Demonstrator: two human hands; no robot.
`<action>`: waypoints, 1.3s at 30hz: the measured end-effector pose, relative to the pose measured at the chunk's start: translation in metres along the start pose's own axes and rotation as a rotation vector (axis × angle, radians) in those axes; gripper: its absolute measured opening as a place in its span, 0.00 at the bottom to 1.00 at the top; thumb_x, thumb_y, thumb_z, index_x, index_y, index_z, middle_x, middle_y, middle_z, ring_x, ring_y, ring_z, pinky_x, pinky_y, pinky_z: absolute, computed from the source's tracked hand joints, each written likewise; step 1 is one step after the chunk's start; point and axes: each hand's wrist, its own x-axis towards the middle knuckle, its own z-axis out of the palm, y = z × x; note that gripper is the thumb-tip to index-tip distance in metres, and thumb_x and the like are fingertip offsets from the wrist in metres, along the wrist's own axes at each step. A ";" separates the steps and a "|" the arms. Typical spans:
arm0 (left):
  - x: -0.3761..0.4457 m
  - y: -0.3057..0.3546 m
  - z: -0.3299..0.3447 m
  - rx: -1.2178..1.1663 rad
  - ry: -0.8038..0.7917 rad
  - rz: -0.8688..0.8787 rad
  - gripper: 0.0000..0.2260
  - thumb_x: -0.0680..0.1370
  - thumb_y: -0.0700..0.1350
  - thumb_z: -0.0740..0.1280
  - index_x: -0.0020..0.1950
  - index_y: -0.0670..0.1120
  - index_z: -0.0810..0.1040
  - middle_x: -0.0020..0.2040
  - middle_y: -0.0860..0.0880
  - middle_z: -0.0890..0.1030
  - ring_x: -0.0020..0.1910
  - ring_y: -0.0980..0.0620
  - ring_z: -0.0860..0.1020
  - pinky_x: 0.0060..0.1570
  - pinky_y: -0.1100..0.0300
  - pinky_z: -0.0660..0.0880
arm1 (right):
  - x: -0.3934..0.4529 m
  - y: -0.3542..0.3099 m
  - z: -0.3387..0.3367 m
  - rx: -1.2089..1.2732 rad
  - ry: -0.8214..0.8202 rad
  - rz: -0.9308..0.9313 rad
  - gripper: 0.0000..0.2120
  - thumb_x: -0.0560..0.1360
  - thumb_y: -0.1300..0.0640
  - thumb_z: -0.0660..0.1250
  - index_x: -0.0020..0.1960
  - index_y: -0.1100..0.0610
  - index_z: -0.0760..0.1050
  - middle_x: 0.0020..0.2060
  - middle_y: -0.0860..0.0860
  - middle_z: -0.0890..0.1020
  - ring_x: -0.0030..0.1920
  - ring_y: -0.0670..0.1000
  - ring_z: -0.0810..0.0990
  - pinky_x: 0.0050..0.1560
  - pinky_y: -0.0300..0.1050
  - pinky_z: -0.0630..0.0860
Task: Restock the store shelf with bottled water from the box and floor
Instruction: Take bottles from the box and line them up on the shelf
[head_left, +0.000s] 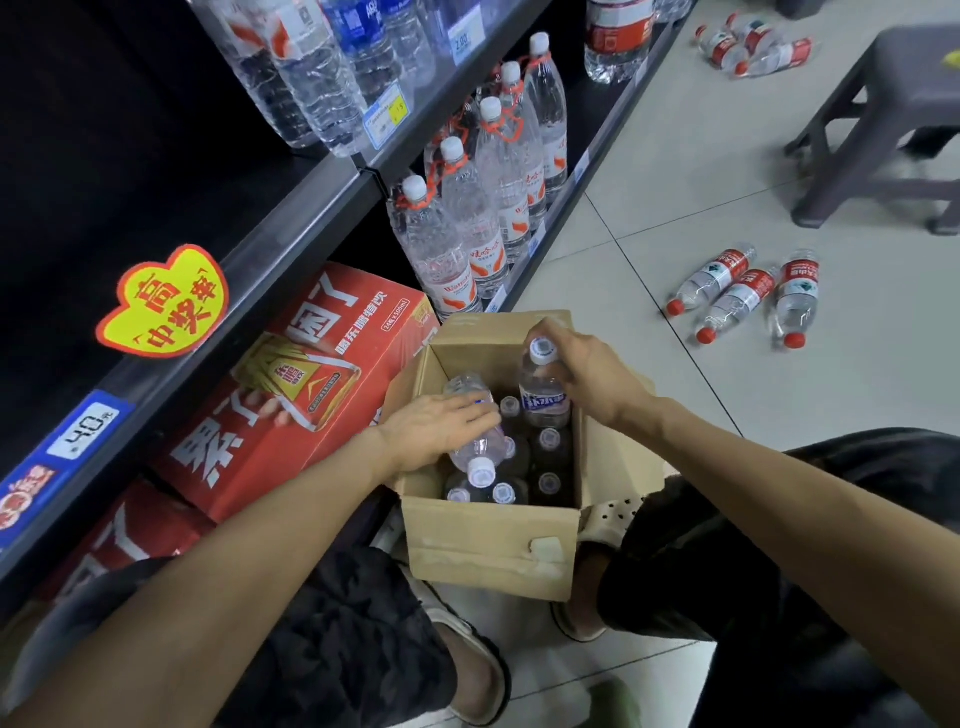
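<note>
An open cardboard box (488, 545) stands on the floor between my knees, with several white-capped water bottles upright inside. My left hand (439, 428) grips a clear bottle (480, 449) that lies tilted across the box's top, cap toward me. My right hand (582, 366) holds an upright bottle with a blue-and-white label (543, 400) by its neck, raised partly out of the box. Three red-labelled bottles (743, 296) lie on the tiled floor to the right. The dark shelf (311, 208) runs along the left.
Red drink cartons (291, 395) fill the bottom shelf beside the box. Tall water bottles (483, 208) stand further along it. A grey plastic stool (883, 130) stands at the right, and more red-labelled bottles (753, 47) lie on the floor behind it.
</note>
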 end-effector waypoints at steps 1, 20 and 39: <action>-0.007 -0.001 -0.008 -0.022 -0.001 -0.029 0.34 0.74 0.29 0.59 0.79 0.44 0.53 0.79 0.45 0.56 0.78 0.48 0.54 0.72 0.54 0.61 | -0.001 -0.005 -0.005 -0.004 0.002 -0.017 0.16 0.74 0.62 0.68 0.60 0.57 0.69 0.52 0.57 0.81 0.48 0.61 0.79 0.46 0.48 0.74; -0.138 -0.001 -0.141 -0.198 0.597 -0.603 0.33 0.71 0.67 0.63 0.71 0.54 0.60 0.64 0.51 0.75 0.54 0.41 0.79 0.40 0.53 0.74 | 0.028 -0.162 -0.117 -0.040 0.278 -0.272 0.15 0.78 0.66 0.61 0.63 0.56 0.67 0.56 0.56 0.78 0.47 0.55 0.77 0.43 0.50 0.72; -0.292 -0.056 -0.211 -0.190 0.979 -0.980 0.30 0.69 0.66 0.62 0.66 0.55 0.60 0.58 0.51 0.75 0.53 0.46 0.76 0.46 0.47 0.77 | 0.101 -0.345 -0.116 0.002 0.337 -0.629 0.15 0.79 0.66 0.61 0.64 0.55 0.68 0.56 0.54 0.76 0.50 0.56 0.77 0.47 0.56 0.76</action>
